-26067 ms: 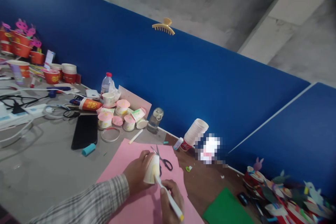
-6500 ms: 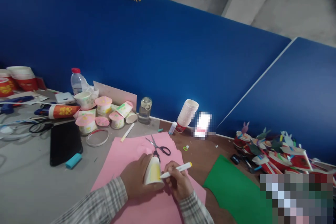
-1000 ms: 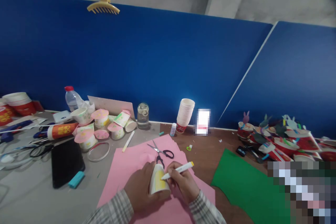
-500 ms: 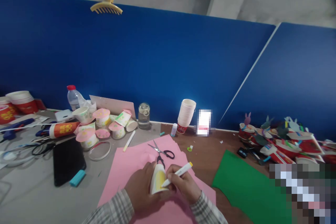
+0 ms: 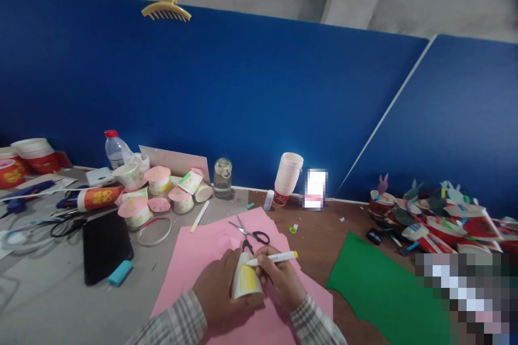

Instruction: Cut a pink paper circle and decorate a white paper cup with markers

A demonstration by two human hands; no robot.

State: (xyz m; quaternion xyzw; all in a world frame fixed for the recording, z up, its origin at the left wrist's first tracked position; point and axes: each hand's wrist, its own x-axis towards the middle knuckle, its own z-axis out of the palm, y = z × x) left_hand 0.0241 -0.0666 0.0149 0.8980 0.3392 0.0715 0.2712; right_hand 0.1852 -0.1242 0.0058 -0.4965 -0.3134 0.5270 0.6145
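My left hand (image 5: 222, 287) is wrapped round a white paper cup (image 5: 238, 283), lying on its side over pink paper (image 5: 190, 259). A yellow coloured patch with a pale green edge shows on the cup's wall. Between the fingers of my right hand (image 5: 279, 275) is a white marker (image 5: 279, 257) with a yellow end. Its tip is at the upper edge of the yellow patch; whether it touches I cannot tell. Just beyond the cup, black-handled scissors (image 5: 247, 233) lie spread on the pink paper.
Several decorated paper cups (image 5: 182, 199) and a black tablet-like slab (image 5: 107, 248) are on the left. A glass jar (image 5: 222, 178), glue stick (image 5: 268, 200) and leaning cup stack (image 5: 288, 178) stand at the back. Green paper (image 5: 380, 285) and cup crafts (image 5: 437, 221) lie right.
The marker's tip has moved up the cup, and the marker now lies flatter. More of the yellow patch shows. My left hand keeps its grip on the cup.
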